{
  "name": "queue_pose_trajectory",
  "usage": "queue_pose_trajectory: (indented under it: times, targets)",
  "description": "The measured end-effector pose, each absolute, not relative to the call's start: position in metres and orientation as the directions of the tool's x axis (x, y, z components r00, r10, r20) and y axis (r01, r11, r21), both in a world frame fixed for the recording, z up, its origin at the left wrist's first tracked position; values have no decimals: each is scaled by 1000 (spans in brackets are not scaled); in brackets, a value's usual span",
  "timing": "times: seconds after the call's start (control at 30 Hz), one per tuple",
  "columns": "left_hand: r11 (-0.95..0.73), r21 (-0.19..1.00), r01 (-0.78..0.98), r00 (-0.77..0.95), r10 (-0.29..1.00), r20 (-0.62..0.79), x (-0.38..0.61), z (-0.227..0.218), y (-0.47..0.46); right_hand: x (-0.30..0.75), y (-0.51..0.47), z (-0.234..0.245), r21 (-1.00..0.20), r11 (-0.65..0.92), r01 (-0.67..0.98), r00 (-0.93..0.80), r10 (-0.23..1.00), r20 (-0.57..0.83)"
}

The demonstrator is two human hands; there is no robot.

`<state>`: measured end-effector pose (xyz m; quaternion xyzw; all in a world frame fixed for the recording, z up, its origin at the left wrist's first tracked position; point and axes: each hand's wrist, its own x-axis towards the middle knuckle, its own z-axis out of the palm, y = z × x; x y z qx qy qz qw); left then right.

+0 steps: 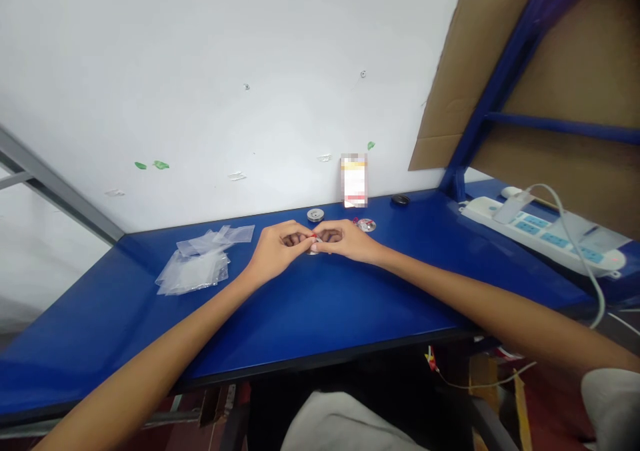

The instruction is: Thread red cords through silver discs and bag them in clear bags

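Left hand [277, 249], right hand [351, 240] pinch small piece [313, 250] | card [354, 180] label unreadable

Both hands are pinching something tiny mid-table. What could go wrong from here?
1. The item sits only between fingertips of the left hand and right hand; it might slip from that grip and roll off.
2. The metal disc lies loose just behind the hands; a knuckle could knock it.
3. The bags lie loosely piled beside the left hand; a sweep might scatter them.

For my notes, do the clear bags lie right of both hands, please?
No, the clear bags lie left of the left hand.
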<state>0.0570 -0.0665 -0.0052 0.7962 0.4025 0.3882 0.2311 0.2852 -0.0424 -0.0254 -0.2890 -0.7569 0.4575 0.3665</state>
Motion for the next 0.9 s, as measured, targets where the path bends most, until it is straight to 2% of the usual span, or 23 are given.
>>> queue_pose_trajectory:
  times: [0.1, 0.17, 0.23, 0.3, 0.37, 0.43, 0.5, 0.63, 0.73, 0.83, 0.9]
  targets:
    - [-568, 700, 434, 397, 818, 417, 57, -2, -68, 286, -38, -29, -908, 406, 103, -554, 782, 287]
    - [-536, 739, 407, 395, 833, 387, 55, 1, -67, 289, -33, -31, -879, 455, 143, -547, 777, 313]
    - [-531, 729, 432, 384, 840, 384, 50, 6, -62, 296, -27, -30, -815, 541, 210, -543, 757, 362]
    - [-579, 618, 531, 410, 814, 411, 39, 13, -55, 307, -18, -28, -697, 650, 304, -528, 724, 444]
    - [-633, 438, 638, 514, 774, 370, 22, 20, -45, 320, -8, -24, -553, 713, 432, -502, 699, 509]
    - [-664, 293, 688, 627, 747, 219, 4, 26, -35, 334, 2, -20, -444, 708, 548, -489, 703, 516]
    - [-649, 242, 722, 652, 754, 76, -12, 29, -28, 344, 9, -18, -386, 695, 607, -518, 714, 471]
    - [-567, 214, 795, 581, 814, -1, -25, 28, -21, 349, 7, -15, -400, 646, 650, -537, 763, 360]
    - [-497, 202, 844, 517, 854, -60, -25, 26, -22, 338, -5, -15, -426, 605, 672, -481, 795, 369]
    - [-462, 195, 865, 488, 864, -123, -22, 24, -24, 323, -12, -19, -365, 636, 680, -487, 764, 424]
    - [-494, 219, 842, 528, 838, -139, -21, 21, -23, 314, -7, -25, -282, 675, 682, -519, 718, 463]
